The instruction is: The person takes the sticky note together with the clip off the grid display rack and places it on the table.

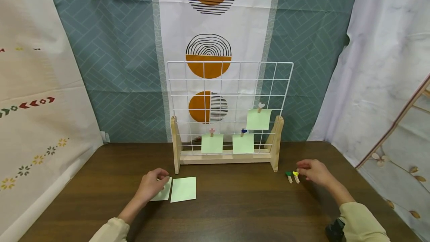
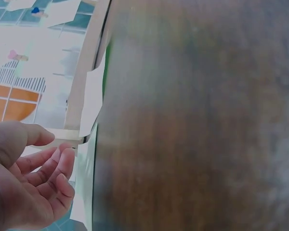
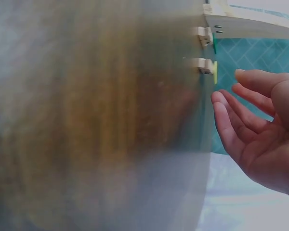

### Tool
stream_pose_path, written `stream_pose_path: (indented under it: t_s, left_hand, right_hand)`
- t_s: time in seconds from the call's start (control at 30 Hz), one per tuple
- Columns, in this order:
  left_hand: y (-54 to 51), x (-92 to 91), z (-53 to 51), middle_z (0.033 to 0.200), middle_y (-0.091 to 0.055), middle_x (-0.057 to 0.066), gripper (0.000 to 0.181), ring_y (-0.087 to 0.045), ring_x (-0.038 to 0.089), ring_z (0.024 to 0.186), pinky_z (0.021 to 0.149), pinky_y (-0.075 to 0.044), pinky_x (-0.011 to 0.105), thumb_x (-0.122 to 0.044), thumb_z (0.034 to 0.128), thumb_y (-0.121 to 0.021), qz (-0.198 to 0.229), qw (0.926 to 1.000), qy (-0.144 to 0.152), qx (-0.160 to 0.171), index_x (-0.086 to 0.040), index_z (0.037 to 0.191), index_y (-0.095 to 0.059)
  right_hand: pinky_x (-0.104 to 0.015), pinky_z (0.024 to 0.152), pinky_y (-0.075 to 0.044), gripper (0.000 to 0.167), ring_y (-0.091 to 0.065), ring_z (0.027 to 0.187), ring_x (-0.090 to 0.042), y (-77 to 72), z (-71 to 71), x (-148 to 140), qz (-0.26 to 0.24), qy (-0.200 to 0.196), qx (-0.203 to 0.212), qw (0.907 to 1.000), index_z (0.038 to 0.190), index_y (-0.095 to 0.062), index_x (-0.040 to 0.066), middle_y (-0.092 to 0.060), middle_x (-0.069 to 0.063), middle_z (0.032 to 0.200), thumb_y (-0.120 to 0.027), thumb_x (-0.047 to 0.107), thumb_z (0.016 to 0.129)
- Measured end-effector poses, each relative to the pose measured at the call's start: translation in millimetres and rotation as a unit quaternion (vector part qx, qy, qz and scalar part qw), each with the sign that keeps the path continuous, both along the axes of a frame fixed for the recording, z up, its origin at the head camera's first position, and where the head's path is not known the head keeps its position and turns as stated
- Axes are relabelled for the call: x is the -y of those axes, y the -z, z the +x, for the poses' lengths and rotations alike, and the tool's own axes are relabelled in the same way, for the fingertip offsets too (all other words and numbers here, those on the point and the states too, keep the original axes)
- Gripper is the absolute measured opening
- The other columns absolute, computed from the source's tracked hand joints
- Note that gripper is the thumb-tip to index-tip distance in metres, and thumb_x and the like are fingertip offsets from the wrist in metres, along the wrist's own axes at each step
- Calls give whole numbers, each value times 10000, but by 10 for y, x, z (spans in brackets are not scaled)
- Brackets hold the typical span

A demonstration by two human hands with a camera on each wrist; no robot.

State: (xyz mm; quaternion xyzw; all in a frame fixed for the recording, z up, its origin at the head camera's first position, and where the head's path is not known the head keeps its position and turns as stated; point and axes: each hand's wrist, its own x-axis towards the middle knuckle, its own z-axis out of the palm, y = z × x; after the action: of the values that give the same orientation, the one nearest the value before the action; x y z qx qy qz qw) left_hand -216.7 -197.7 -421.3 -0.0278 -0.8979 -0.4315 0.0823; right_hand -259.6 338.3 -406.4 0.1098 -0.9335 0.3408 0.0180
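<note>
At the left of the table my left hand point(image 1: 152, 186) hovers over a pale green square note point(image 1: 164, 193), partly covering it. Its fingers point(image 2: 48, 168) are loosely bent with nothing between them in the left wrist view. Beside it lies a second green note point(image 1: 183, 189). On the right, my right hand point(image 1: 315, 171) is close to a small wooden clothespin with a yellow heart point(image 1: 296, 176). A green-topped clothespin point(image 1: 289, 177) lies next to that one. In the right wrist view the thumb and fingers point(image 3: 226, 113) are apart, holding nothing.
A white wire grid point(image 1: 231, 94) in a wooden stand point(image 1: 225, 158) is at the table's back. Three green notes hang on it from pink point(image 1: 212, 131), blue point(image 1: 243, 131) and white heart clothespins point(image 1: 261, 106). A dark object point(image 1: 335, 230) is near the right sleeve.
</note>
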Motion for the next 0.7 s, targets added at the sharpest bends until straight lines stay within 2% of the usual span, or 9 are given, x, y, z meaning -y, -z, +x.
stream_pose_path:
  t_s: [0.17, 0.3, 0.37, 0.53, 0.7]
  left_hand:
    - [-42, 0, -38, 745, -624, 47, 154, -608, 171, 604, 545, -419, 295, -35, 881, -627, -29, 9999, 17, -110, 55, 1001, -660]
    - [-104, -18, -86, 774, -642, 59, 171, -609, 176, 670, 581, -447, 310, -45, 890, -630, -104, 9996, 68, -262, 51, 1028, -659]
    - [-146, -36, -111, 816, -657, 63, 181, -613, 191, 729, 615, -466, 323, -57, 897, -628, -131, 9993, 113, -337, 41, 1045, -660]
    - [-276, -122, -168, 938, -681, 99, 202, -633, 247, 850, 668, -512, 349, -60, 914, -624, -75, 9979, 384, -509, 43, 1085, -650]
    - [-441, -245, -239, 970, -688, 128, 202, -648, 274, 865, 689, -527, 377, -28, 904, -631, -225, 9941, 726, -772, 53, 1089, -646]
  right_hand:
    - [-280, 569, -521, 276, -647, 738, -250, -101, -32, 37, 136, 37, -262, 9996, 1108, -606, -148, -661, -268, 1015, -622, 50, 917]
    - [-315, 606, -539, 310, -660, 791, -294, -268, -60, 88, 170, 68, -346, 9992, 1146, -594, -143, -639, -290, 1070, -597, 96, 949]
    - [-340, 617, -542, 329, -663, 766, -290, -368, -81, 111, 239, 89, -436, 9987, 1159, -589, -140, -632, -298, 1086, -584, 127, 966]
    - [-377, 633, -539, 329, -663, 732, -258, -618, -120, 182, 340, 24, -792, 9963, 1177, -583, -143, -633, -297, 1090, -571, 118, 976]
    - [-389, 672, -543, 334, -664, 836, -320, -852, -156, 288, 253, -85, -994, 9947, 1206, -567, -145, -627, -298, 1112, -553, 105, 983]
